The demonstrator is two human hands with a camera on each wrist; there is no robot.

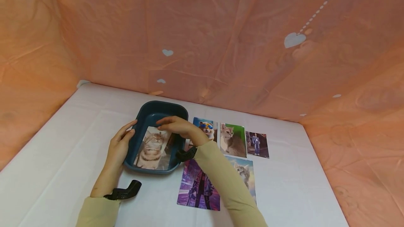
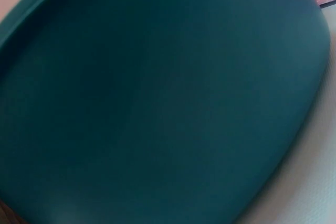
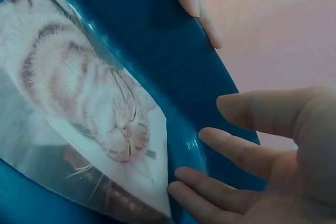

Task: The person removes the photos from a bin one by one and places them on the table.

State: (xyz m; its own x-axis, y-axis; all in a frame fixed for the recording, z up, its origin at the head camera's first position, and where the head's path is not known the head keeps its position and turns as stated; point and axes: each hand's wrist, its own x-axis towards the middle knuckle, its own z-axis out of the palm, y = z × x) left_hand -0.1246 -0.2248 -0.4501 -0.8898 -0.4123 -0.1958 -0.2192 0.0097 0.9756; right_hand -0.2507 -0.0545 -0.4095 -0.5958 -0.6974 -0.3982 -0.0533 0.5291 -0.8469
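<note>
A dark teal plastic tub (image 1: 130,150) stands on the table, its long side angled away from me. My left hand (image 1: 119,146) grips its left rim, with one digit inside the wall and another outside in the right wrist view. In the left wrist view the tub's outer wall (image 2: 173,98) fills most of the picture. A photo of a tabby cat with closed eyes (image 1: 151,150) lies face up in the tub. Over the tub, my right hand (image 1: 178,126) has its fingers extended and spread near the photo's top edge, holding nothing.
Right of the tub lie a photo of a dog in sunglasses (image 1: 206,127), a cat photo with green background (image 1: 233,141) and a small picture of a standing person (image 1: 257,144). Nearer are a purple picture (image 1: 197,188) and a kitten photo (image 1: 246,171), partly under my right sleeve.
</note>
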